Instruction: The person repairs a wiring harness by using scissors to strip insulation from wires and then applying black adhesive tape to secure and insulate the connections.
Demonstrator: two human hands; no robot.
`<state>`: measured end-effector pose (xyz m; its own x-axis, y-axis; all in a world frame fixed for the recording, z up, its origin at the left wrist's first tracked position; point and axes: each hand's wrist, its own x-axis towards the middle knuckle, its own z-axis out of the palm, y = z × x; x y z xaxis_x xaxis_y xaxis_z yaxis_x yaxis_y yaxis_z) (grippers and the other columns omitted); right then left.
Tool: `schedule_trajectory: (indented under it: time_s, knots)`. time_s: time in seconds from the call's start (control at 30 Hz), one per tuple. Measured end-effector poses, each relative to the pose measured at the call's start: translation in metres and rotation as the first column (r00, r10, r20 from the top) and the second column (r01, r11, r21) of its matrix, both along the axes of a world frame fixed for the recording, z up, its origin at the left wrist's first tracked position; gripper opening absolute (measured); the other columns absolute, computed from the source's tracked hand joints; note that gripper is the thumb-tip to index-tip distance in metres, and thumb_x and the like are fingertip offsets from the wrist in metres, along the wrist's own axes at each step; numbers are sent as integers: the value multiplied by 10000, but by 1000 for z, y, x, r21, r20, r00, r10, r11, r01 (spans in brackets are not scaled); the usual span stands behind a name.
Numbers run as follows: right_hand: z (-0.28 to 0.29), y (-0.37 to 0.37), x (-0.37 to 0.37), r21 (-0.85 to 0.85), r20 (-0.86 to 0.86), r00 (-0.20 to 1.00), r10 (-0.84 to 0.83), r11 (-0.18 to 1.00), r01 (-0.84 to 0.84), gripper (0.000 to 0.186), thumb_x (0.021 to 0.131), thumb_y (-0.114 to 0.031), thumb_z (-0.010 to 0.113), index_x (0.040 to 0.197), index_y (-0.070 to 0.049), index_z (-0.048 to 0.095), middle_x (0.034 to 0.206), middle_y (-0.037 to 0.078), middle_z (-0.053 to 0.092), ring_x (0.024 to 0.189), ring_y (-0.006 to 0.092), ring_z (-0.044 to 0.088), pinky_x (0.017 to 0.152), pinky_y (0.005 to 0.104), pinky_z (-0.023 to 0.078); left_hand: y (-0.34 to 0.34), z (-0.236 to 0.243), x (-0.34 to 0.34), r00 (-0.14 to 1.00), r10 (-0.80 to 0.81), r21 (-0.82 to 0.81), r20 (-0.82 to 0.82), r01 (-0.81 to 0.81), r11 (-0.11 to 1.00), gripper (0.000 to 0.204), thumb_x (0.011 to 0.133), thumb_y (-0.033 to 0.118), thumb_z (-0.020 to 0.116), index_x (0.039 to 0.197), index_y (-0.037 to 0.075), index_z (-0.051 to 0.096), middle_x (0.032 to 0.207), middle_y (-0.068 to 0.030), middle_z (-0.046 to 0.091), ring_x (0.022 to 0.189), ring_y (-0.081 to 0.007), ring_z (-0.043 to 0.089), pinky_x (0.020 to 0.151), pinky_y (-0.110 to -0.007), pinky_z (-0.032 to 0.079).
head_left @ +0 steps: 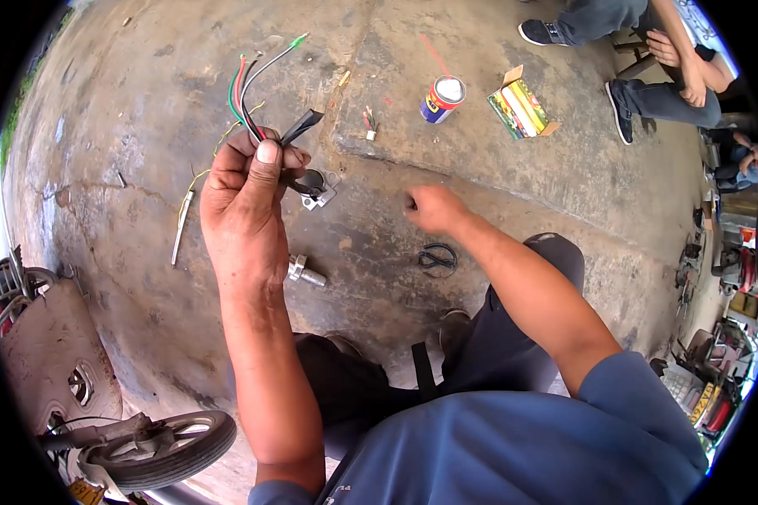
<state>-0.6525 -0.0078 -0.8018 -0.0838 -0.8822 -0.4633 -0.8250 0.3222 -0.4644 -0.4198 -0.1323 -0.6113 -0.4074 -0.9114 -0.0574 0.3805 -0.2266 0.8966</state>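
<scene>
A: The wire bundle (pixel 253 93), where is it?

B: It is raised above the concrete floor (pixel 143 109), pinched in the left hand (pixel 244 198). Thumb and fingers are clamped on the point where the red, green, black and white strands meet, next to a stub of black sleeving (pixel 301 126). The loose ends fan upward.

A: How would it handle?

B: Probably very light and limp. The thin strands look likely to bend or slip apart, so the gathered base by the sleeving seems the sound place to grip, not the bare tips.

A: And the right hand (pixel 432 209)?

B: Curled closed, holding nothing visible, hovering over the floor near black scissors (pixel 437 257). A black metal switch part (pixel 313 187) lies just beyond the left hand.
</scene>
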Motion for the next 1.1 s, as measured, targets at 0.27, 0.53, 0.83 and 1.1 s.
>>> schedule_trajectory:
  time_s: [0.27,0.53,0.83,1.1]
  knots:
    - [-102,133,37,192,-528,761,377,926,-325,219,855,-133,660,1045,-55,734,968,106,688,1056,318,653,889,484,552,-16,18,8,942,279,95,-185,-265,959,72,1016,78,650,1065,24,649,979,-48,662,837,-153,588,729,-292,474]
    - [-97,104,54,327,-242,946,215,936,-129,193,846,-212,695,983,-79,723,1056,142,735,997,331,698,812,479,555,-19,14,27,929,301,165,-216,-269,949,128,1010,5,611,1130,-6,653,1043,-71,653,886,-160,587,770,-299,475]
    - [133,-12,62,-200,267,957,-115,965,172,478,769,-216,801,1146,-12,589,1055,247,668,991,434,656,817,490,528,-15,29,35,950,312,167,-22,-304,938,101,1038,26,566,1088,-10,646,944,-105,681,856,-199,667,952,-431,585]
    - [146,-46,64,-582,275,961,-36,789,196,632,711,-69,827,1210,53,459,1140,256,528,1126,454,538,978,498,442,1,29,34,973,184,261,-141,-143,955,101,1034,45,591,1110,38,658,995,-41,663,871,-153,614,730,-325,540]
